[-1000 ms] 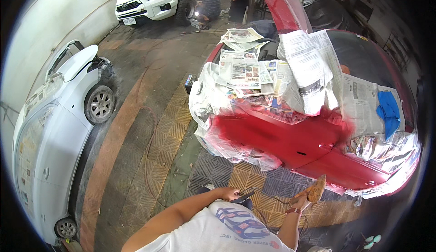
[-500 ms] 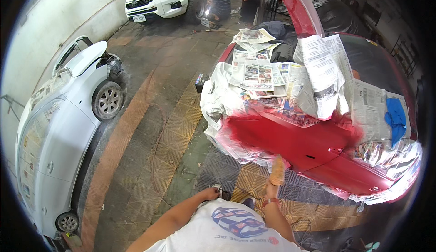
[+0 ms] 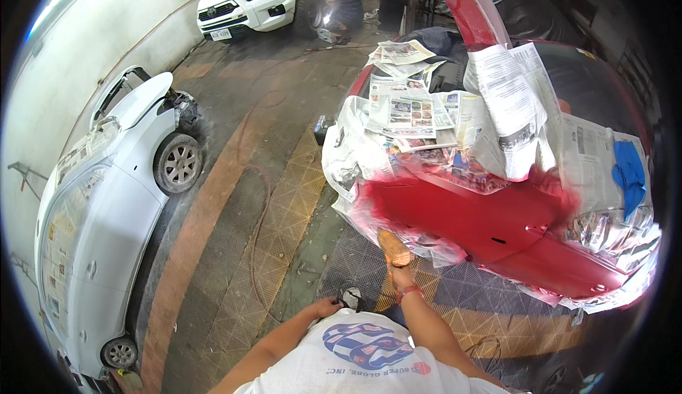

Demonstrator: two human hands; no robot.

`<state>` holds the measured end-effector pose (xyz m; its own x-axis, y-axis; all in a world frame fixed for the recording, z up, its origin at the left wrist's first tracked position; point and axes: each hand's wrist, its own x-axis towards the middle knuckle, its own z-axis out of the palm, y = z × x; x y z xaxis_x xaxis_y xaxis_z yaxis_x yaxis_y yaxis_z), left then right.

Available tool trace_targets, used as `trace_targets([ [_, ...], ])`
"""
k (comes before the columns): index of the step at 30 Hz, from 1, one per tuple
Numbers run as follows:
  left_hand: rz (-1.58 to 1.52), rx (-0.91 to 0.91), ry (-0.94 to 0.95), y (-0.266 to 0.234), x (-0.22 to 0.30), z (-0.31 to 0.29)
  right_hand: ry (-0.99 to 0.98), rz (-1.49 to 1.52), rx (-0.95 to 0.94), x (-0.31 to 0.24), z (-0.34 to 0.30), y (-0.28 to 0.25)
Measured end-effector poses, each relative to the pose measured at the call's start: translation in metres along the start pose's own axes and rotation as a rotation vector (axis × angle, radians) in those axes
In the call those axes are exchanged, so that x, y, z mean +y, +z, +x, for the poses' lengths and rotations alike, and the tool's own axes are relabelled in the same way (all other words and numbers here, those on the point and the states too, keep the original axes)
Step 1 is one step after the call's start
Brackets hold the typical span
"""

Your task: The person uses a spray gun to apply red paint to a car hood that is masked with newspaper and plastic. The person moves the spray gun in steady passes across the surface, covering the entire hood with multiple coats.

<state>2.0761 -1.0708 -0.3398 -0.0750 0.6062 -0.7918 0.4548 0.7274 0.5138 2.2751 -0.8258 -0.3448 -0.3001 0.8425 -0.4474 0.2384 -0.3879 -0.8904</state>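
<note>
The person's right hand [image 3: 402,277], with a red band [image 3: 410,292] at the wrist, holds the near end of an orange-brown tool [image 3: 393,247], and its fingers seem closed around this end, although they are too small to see one by one. The tool is located near the left part of the glossy red car panel [image 3: 455,213], in front of the masking paper [image 3: 344,214] along its lower edge, and I cannot tell if they touch. The left hand [image 3: 327,307] is lower and farther left, above the patterned floor tiles [image 3: 284,216], and I cannot tell whether its fingers are spread, pressed together or pinching something.
</note>
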Motion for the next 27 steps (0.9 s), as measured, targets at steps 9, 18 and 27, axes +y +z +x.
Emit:
trace_targets([
  [9,0.14,-0.189,0.287,0.014,0.082,0.027,-0.008,0.234,0.417,0.056,-0.045,-0.173],
  [18,0.337,-0.295,0.476,0.066,0.169,0.05,0.25,0.588,0.787,0.043,-0.094,-0.316],
  [27,0.254,-0.174,0.448,0.065,0.141,0.052,0.18,0.693,0.835,0.114,-0.049,-0.322],
])
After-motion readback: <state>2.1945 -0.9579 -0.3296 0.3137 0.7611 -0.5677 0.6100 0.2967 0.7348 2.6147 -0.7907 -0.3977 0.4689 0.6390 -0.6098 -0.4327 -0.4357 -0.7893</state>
